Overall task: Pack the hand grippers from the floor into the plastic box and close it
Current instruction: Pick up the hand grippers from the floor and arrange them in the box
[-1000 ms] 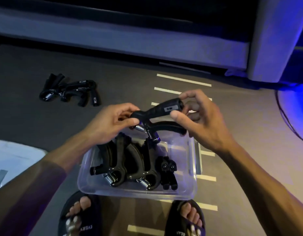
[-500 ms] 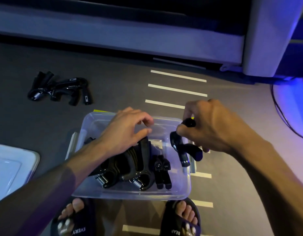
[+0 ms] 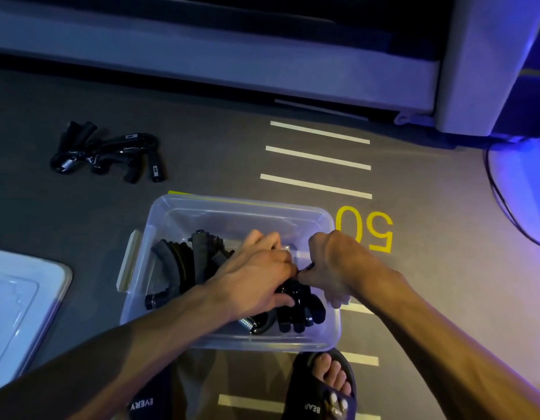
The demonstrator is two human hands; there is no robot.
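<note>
One plastic box (image 3: pixel 159 237), one lid (image 3: pixel 35 298), two hands, two slippers

1. A dark grey floor (image 3: pixel 80 237) is filling most of the view — white stripes (image 3: pixel 318 158) are running across it in a ladder-like column.
2. A yellow "50" (image 3: pixel 365 230) is showing on the floor, upside down.
3. A pale furniture base (image 3: pixel 220 53) is spanning the top edge.
4. Blue-violet light is glowing at the right — a black cable (image 3: pixel 502 192) is curving through it.
</note>
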